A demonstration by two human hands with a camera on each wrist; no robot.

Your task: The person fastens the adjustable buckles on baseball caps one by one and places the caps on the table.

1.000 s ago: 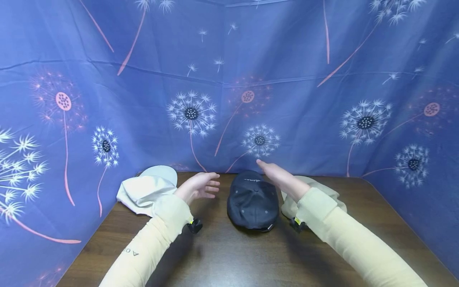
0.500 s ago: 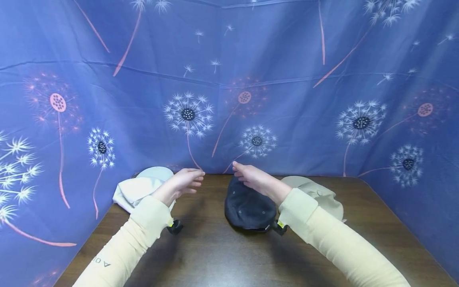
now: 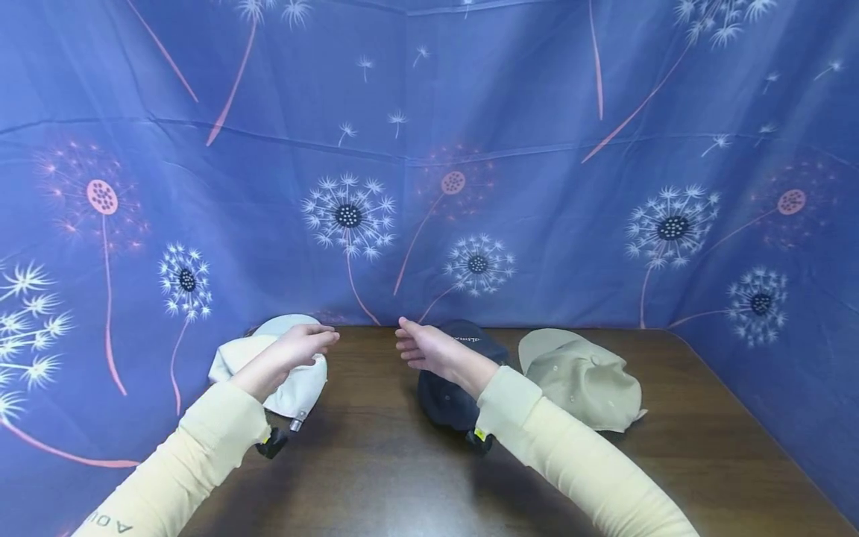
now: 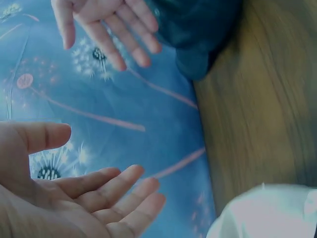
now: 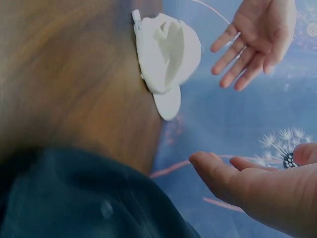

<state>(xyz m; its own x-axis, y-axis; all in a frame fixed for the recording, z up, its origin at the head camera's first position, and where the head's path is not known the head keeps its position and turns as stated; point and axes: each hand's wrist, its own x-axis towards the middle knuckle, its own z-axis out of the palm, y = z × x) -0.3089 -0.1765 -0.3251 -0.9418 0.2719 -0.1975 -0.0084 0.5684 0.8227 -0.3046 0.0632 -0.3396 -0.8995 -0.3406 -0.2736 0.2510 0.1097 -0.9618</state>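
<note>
Two sets of fingers, loosely extended, hold nothing: the left hand [image 3: 290, 353] near a white cap [image 3: 295, 389], the right hand [image 3: 438, 352] near a dark cap [image 3: 444, 401] (a beige cap [image 3: 582, 380] lies to that cap's right). Sweeping low, either might knock a cap askew on the wooden table [image 3: 376, 466].

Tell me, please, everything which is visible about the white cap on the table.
The white cap looks like soft cloth, its crown crumpled with a deep fold. Its rounded brim points toward the blue backdrop, and a metal-looking fitting sits at the opposite end. It lies on the brown table, with the left hand above, apart from it.
</note>
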